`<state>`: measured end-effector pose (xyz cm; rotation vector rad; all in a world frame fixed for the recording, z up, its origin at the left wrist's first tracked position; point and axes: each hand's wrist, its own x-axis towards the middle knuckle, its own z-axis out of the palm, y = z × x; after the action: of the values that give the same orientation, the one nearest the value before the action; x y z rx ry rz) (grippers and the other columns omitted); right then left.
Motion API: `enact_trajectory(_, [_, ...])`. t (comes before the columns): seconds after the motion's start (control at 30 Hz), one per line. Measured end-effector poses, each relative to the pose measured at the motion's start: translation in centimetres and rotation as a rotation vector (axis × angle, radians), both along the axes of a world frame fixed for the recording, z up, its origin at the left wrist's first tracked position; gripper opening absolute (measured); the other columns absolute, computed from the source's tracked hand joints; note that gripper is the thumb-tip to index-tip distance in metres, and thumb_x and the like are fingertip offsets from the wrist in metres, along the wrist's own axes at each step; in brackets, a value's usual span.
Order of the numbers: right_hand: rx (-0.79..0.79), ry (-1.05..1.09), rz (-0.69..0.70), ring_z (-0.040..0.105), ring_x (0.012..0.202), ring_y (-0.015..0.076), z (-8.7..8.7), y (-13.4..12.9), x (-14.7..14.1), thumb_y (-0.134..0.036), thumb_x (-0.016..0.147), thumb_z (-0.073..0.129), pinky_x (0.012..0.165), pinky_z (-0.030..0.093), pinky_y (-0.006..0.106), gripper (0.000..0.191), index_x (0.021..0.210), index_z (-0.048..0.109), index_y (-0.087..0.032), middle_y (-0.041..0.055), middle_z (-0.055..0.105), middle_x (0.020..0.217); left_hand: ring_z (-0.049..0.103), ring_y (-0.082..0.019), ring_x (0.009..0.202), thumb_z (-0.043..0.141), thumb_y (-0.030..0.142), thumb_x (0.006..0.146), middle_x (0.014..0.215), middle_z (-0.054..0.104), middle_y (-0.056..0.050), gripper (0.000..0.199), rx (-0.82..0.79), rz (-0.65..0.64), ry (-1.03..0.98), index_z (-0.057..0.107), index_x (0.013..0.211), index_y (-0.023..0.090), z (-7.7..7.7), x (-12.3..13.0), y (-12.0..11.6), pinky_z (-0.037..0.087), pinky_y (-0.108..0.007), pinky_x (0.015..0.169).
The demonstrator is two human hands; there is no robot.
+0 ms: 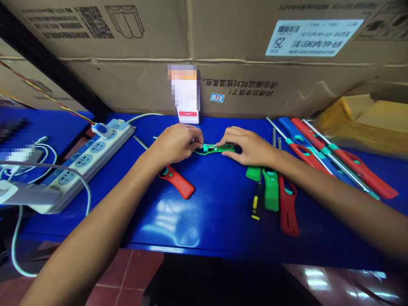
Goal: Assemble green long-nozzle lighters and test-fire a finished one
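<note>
A green plastic lighter body (pixel 216 148) lies open on the blue table (pixel 216 221), with its inner parts showing. My left hand (pixel 175 144) pinches its left end, and my right hand (pixel 248 146) grips it from the right. A red lighter handle (pixel 177 182) lies just below my left wrist. To the right of my right hand are two green handles (pixel 270 189), a red handle (pixel 287 207) and a yellow-handled screwdriver (pixel 256 200). Several long red and blue lighters (pixel 344 157) lie at the right.
A white power strip (pixel 92 163) with plugged-in cables lies at the left, and a phone (pixel 187 95) with a blurred screen leans against a cardboard box (pixel 255 38) behind the table. A yellow package (pixel 360 117) sits at the back right. A thin metal rod (pixel 140 142) lies near my left hand.
</note>
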<state>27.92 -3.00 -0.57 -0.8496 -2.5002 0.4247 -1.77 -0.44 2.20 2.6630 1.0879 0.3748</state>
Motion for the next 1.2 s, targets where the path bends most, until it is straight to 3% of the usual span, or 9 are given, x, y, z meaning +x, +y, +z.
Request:
enact_trajectory(0.3, [-0.018, 0.018, -0.011, 0.070, 0.111, 0.0304, -0.36, 0.13, -0.02, -0.029, 0.104, 0.072, 0.099, 0.056, 0.047, 0.018, 0.121, 0.078, -0.026, 0.0092, 0.075, 0.117, 0.075, -0.021, 0.086, 0.068, 0.014, 0.098, 0.099, 0.084, -0.005, 0.016, -0.008, -0.047, -0.017, 0.082, 0.103, 0.021, -0.31, -0.13, 0.36, 0.054, -0.033, 0.081])
enact_trajectory(1.2, [0.007, 0.018, 0.001, 0.070, 0.110, 0.0308, -0.38, 0.13, 0.01, -0.028, 0.105, 0.073, 0.098, 0.056, 0.046, 0.018, 0.122, 0.079, -0.022, 0.0114, 0.076, 0.118, 0.075, -0.022, 0.090, 0.067, 0.014, 0.100, 0.102, 0.083, -0.006, 0.014, -0.010, -0.020, 0.003, 0.079, 0.103, 0.020, -0.09, 0.18, 0.01, 0.052, -0.035, 0.082])
